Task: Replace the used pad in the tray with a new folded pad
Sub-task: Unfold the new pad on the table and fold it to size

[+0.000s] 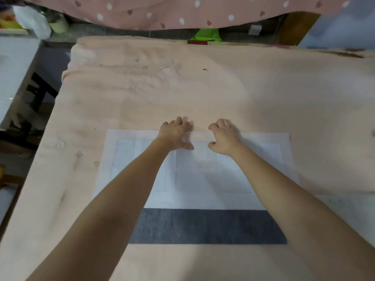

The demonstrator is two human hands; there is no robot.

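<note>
A white pad (261,159) lies spread flat on a peach blanket (182,88), showing fold creases. A dark grey strip (207,226) runs along its near edge. Both my arms reach across the pad to its far edge. My left hand (176,134) and my right hand (224,137) sit side by side at the middle of that edge. On each hand the fingers curl over the edge and the thumb presses on top, pinching it. No tray is in view.
The blanket covers a bed that fills most of the view. A pink dotted cloth (182,11) hangs across the top. White furniture (14,74) and a dark frame (38,94) stand on the left, with a green bag (207,35) behind the bed.
</note>
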